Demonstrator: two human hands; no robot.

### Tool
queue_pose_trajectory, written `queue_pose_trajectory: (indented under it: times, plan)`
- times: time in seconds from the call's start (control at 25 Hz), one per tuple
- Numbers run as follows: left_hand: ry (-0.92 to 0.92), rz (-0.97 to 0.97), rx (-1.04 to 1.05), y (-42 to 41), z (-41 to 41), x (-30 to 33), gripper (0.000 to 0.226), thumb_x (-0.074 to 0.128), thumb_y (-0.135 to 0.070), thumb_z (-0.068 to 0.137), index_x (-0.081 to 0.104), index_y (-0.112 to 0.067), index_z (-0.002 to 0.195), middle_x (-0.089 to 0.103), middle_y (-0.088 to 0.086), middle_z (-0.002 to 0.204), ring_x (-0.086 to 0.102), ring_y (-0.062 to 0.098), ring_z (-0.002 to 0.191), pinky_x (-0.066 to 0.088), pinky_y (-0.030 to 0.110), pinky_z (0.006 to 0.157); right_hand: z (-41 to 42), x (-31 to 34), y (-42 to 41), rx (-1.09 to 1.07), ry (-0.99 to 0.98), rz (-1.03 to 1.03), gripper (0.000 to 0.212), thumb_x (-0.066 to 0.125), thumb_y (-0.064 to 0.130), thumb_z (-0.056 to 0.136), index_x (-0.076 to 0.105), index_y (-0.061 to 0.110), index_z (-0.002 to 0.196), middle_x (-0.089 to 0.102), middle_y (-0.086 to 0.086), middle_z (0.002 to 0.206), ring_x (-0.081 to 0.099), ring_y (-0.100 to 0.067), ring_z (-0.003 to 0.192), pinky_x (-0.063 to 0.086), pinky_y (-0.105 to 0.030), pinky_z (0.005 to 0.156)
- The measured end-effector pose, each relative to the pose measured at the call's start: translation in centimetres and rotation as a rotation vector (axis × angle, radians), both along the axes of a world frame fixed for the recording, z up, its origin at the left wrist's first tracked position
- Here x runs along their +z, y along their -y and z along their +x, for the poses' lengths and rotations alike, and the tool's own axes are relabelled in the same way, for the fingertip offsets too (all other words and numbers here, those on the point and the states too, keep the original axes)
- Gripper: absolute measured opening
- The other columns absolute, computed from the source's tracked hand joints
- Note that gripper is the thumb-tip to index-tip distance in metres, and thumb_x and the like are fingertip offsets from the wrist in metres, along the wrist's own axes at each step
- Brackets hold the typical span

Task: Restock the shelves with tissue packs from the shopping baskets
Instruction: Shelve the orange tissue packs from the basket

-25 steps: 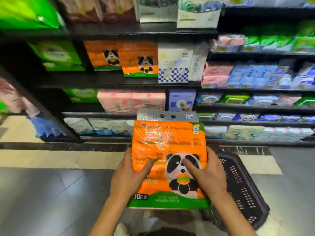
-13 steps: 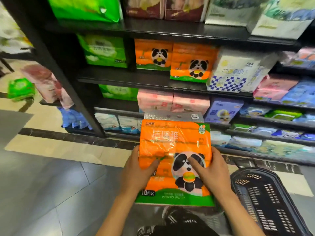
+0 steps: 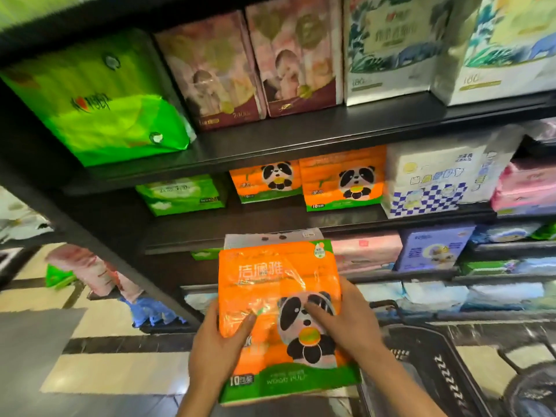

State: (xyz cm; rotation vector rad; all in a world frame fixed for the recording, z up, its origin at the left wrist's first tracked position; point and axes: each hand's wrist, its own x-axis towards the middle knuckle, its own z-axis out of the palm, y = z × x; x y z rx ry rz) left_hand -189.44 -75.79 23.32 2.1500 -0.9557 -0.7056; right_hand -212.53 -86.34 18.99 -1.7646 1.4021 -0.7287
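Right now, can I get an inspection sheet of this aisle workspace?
Surface: black shelf, stocked.
Job's things: orange panda tissue pack held upright; two matching packs on the middle shelf; black basket at lower right.
Clutter: green pack on the floor at left.
Grippers: left hand and right hand grip the held pack's sides.
Cables: nothing seen.
Surroundings: tiled floor, other tissue brands.
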Motion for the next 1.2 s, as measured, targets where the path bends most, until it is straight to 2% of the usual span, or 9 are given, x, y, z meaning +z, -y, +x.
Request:
queue_pose_trajectory:
  times: [0.08, 0.2, 0.28, 0.36, 0.52, 0.68, 0.92, 1.08, 1.2]
  plan:
    - [0.005, -0.078, -0.025, 2.7, 1.6, 0.7, 0.053, 0.064, -0.084, 0.065, 0.038, -0.075, 0.110, 0.064, -0.029, 0.100, 0.066, 0.005, 0.093, 0.055, 0.040, 0.083, 1.2, 0.8, 3.4, 0.061, 0.029, -0.026, 0.068, 0.075, 0.069, 0.069, 0.047, 0.040, 0.124, 0.058, 0.013, 0.112, 0.059, -0.009, 0.102, 0.051, -0.030, 0.078]
    - [-0.048, -0.129, -0.106, 5.6, 4.2, 1.5, 0.076, 0.077, -0.073, 0.062, 0.036, -0.068, 0.127, 0.066, -0.031, 0.107, 0.067, 0.000, 0.094, 0.054, 0.034, 0.083, 3.2, 2.0, 7.4, 0.124, 0.059, -0.016, 0.084, 0.086, 0.054, 0.066, 0.044, 0.034, 0.135, 0.051, 0.008, 0.116, 0.049, -0.009, 0.104, 0.045, -0.031, 0.085]
    - [-0.056, -0.141, -0.144, 7.8, 6.2, 1.8, 0.086, 0.086, -0.058, 0.065, 0.038, -0.056, 0.136, 0.068, -0.026, 0.113, 0.068, -0.003, 0.095, 0.055, 0.033, 0.085, 4.7, 2.5, 9.8, 0.126, 0.055, -0.009, 0.092, 0.088, 0.055, 0.062, 0.041, 0.034, 0.138, 0.049, 0.007, 0.118, 0.047, -0.009, 0.105, 0.044, -0.032, 0.089]
    - [-0.046, -0.139, -0.192, 10.5, 8.4, 1.6, 0.090, 0.088, -0.056, 0.062, 0.040, -0.051, 0.138, 0.069, -0.020, 0.115, 0.068, 0.001, 0.098, 0.056, 0.037, 0.088, 6.0, 2.4, 12.2, 0.108, 0.030, -0.029, 0.096, 0.086, 0.063, 0.056, 0.040, 0.037, 0.136, 0.052, 0.007, 0.120, 0.051, -0.010, 0.107, 0.047, -0.035, 0.092]
    - [-0.051, -0.169, -0.272, 16.0, 12.0, 0.8, 0.084, 0.087, -0.054, 0.062, 0.044, -0.049, 0.135, 0.072, -0.017, 0.110, 0.070, 0.005, 0.096, 0.057, 0.045, 0.089, 8.6, 2.0, 15.7, 0.031, 0.012, -0.129, 0.087, 0.083, 0.067, 0.055, 0.046, 0.038, 0.127, 0.062, 0.010, 0.117, 0.059, -0.016, 0.111, 0.054, -0.044, 0.088]
    - [-0.004, -0.302, -0.336, 22.0, 14.2, 0.3, 0.078, 0.087, -0.037, 0.073, 0.044, -0.039, 0.138, 0.063, -0.026, 0.106, 0.062, 0.001, 0.095, 0.051, 0.036, 0.091, 11.2, 3.2, 19.2, -0.067, 0.061, -0.222, 0.075, 0.093, 0.047, 0.059, 0.052, 0.028, 0.119, 0.063, 0.007, 0.114, 0.061, -0.016, 0.106, 0.054, -0.038, 0.087]
    - [0.032, -0.392, -0.342, 28.6, 17.9, -1.4, 0.064, 0.089, -0.033, 0.072, 0.050, -0.028, 0.122, 0.064, -0.014, 0.106, 0.062, 0.003, 0.091, 0.052, 0.035, 0.087, 15.2, 1.6, 22.9, -0.191, 0.124, -0.248, 0.086, 0.097, 0.030, 0.060, 0.035, 0.026, 0.119, 0.053, -0.002, 0.123, 0.056, -0.022, 0.117, 0.051, -0.045, 0.100]
    - [0.072, -0.457, -0.267, 28.9, 19.3, -4.3, 0.071, 0.088, -0.035, 0.073, 0.044, -0.028, 0.128, 0.064, -0.011, 0.111, 0.062, 0.012, 0.100, 0.049, 0.032, 0.086, 17.6, -0.7, 23.7, -0.201, 0.120, -0.343, 0.088, 0.094, 0.033, 0.063, 0.039, 0.021, 0.130, 0.049, -0.002, 0.130, 0.052, -0.022, 0.122, 0.049, -0.043, 0.102]
    - [0.076, -0.495, -0.149, 29.5, 19.6, -6.8, 0.094, 0.088, -0.043, 0.070, 0.028, -0.028, 0.142, 0.062, -0.005, 0.125, 0.058, 0.013, 0.110, 0.044, 0.033, 0.092, 19.0, -0.2, 25.8, -0.163, 0.050, -0.411, 0.086, 0.092, 0.031, 0.065, 0.042, 0.010, 0.131, 0.050, -0.006, 0.127, 0.052, -0.023, 0.118, 0.048, -0.038, 0.099]
